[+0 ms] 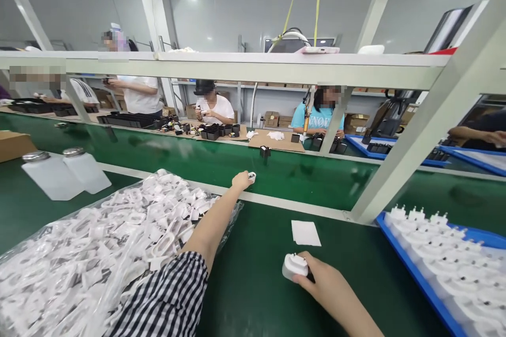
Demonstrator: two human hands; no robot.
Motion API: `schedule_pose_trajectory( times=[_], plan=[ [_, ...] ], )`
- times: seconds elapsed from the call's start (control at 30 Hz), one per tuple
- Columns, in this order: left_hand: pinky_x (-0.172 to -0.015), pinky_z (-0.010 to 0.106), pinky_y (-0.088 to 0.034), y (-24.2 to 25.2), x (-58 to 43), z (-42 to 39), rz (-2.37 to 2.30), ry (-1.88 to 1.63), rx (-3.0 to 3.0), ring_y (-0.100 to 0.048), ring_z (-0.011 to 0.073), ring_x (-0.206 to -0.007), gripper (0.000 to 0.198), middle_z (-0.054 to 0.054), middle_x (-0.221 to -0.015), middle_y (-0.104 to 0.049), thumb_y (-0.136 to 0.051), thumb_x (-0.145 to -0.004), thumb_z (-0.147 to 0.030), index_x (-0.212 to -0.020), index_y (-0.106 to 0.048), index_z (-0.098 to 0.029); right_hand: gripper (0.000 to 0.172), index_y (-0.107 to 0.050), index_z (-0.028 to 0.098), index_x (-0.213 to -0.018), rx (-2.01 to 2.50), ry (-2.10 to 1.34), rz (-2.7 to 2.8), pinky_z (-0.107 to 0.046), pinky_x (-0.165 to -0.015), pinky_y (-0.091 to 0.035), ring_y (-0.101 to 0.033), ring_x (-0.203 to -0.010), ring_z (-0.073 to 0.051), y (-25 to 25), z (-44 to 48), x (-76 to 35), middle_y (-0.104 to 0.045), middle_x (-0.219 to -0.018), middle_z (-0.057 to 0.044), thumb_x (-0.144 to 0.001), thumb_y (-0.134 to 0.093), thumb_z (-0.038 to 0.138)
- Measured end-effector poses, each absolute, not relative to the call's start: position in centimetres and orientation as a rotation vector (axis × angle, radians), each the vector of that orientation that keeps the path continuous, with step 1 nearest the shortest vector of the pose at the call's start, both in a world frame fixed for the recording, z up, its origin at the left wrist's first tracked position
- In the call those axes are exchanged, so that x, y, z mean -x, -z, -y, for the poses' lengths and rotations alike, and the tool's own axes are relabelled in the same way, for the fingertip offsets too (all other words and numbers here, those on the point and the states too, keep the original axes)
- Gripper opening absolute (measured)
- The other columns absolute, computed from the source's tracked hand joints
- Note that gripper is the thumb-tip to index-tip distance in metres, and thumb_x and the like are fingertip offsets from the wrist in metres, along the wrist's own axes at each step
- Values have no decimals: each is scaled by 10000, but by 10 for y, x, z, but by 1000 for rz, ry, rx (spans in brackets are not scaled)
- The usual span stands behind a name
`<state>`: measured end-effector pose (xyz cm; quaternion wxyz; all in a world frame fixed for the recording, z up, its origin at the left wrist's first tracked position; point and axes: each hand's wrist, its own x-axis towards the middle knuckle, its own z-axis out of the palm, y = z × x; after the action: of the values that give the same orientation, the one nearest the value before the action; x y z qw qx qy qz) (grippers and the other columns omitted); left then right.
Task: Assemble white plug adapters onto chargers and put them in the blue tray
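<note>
My left hand (240, 181) reaches out over the green conveyor belt (190, 160), its fingers closed on a small white plastic part (252, 176) with dark spots on its face. In my right hand (320, 279), a white plug adapter (294, 266) with pins on top is pinched between thumb and fingers, above the green bench. A white paper square (305, 233) lies just beyond it. Left of my forearm spreads a clear plastic bag (114, 252) heaped with loose white plastic frames.
A blue tray (419, 279) with rows of white plug adapters stands at right. Two translucent bottles (85, 171) with metal caps are at left. A slanted metal post (411, 115) and overhead shelf (253, 69) frame the belt. Several people work across it.
</note>
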<state>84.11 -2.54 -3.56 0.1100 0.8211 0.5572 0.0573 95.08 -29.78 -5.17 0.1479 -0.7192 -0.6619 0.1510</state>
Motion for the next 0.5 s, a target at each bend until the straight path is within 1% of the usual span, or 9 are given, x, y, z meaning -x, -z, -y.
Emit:
schedule_pose_trajectory(
  times=[0.1,0.2,0.23,0.3,0.37,0.4,0.5],
  plan=[
    [-629,215,-378,30,-842,40,-1517,-152,-2487,-514,181,-842,306,59,-935,-551,-473,-651,-300,-939,-474,-196,139,-462,243,-794,2133,-405,1907,-279,-489,-373,-567,-614,-220,49,297,-950,-606,-709,-23,-692,-401,314],
    [-649,219,-372,22,-830,69,-1394,-138,-2540,-501,187,-859,363,35,-941,-547,-505,-611,-351,-947,-476,-216,223,-476,199,-851,2208,-395,1903,-278,-505,-378,-565,-618,-213,48,296,-949,-606,-720,-48,-710,-373,339],
    [-650,219,-371,20,-822,83,-1351,-130,-2553,-502,187,-854,379,25,-927,-551,-518,-594,-372,-940,-479,-223,262,-470,192,-892,2212,-406,1905,-282,-525,-386,-565,-648,-214,48,297,-948,-605,-758,-57,-710,-373,354],
    [-632,219,-373,20,-800,115,-1229,-100,-2595,-515,184,-812,380,10,-871,-566,-525,-574,-410,-904,-495,-224,373,-424,178,-999,2186,-421,1914,-298,-592,-402,-551,-757,-223,47,299,-948,-580,-897,-82,-692,-398,389],
    [-592,222,-378,25,-777,154,-1079,-50,-2639,-531,179,-741,358,9,-804,-576,-507,-585,-431,-868,-505,-212,501,-337,166,-1101,2132,-382,1911,-319,-670,-402,-504,-882,-234,47,302,-948,-508,-1040,-105,-677,-411,422],
    [-573,224,-380,30,-766,175,-1018,-24,-2648,-535,178,-715,352,11,-787,-576,-497,-594,-431,-866,-503,-207,537,-297,162,-1133,2100,-336,1899,-331,-702,-397,-476,-931,-237,46,304,-948,-470,-1088,-113,-680,-398,433],
    [-581,239,-388,47,-744,229,-930,33,-2635,-534,184,-719,335,23,-798,-570,-475,-620,-417,-872,-492,-196,526,-249,179,-1161,1973,-163,1860,-360,-772,-371,-407,-1017,-234,46,308,-945,-401,-1152,-108,-714,-334,442]
  ],
)
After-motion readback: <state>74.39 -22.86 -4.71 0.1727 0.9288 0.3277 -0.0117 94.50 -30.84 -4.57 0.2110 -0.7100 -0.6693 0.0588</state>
